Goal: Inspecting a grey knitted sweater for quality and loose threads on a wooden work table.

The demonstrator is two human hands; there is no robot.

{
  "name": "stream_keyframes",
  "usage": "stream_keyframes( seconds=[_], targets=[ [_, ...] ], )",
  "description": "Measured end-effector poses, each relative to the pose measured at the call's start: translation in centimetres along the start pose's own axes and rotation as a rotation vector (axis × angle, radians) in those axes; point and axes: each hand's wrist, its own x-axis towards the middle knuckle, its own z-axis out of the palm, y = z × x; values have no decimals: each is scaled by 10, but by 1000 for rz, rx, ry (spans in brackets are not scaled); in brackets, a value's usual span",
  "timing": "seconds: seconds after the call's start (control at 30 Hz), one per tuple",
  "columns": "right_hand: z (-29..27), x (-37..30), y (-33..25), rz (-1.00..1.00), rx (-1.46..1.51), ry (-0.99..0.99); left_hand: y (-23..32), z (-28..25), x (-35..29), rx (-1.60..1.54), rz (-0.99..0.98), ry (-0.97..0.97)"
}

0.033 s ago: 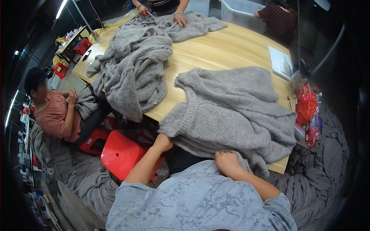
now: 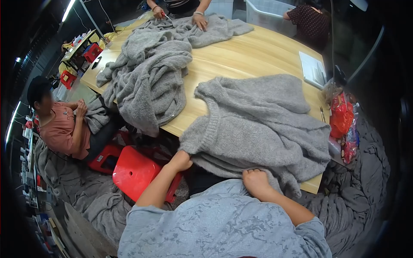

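Observation:
A grey knitted sweater lies spread over the near edge of the table, its ribbed neckline toward the left. My left hand is closed on the sweater's near left corner, below the neckline; its fingertips are hidden by the knit. Farther right, my right hand grips the sweater's near edge, fingers curled over the fabric in front of my body. Between both hands the near edge hangs slightly past the table.
A heap of grey knitwear covers the left of the wooden table. Across it, a co-worker's hands hold red-handled scissors over another garment. A red stool stands left of me, near a seated person. Tweezers lie at right.
Both my hands have shifted very slightly to the right, and the sweater's left corner has moved along with my left hand.

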Motion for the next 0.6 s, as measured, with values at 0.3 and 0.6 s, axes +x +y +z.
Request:
stream_keyframes(
  seconds=[0.3, 0.6],
  targets=[
    [-111, -66, 75, 307, 1266, 74, 147, -186, -33, -448, 27, 65],
    [-217, -185, 125, 230, 1336, 945, 101, -137, 16, -8, -69, -133]
  ],
)
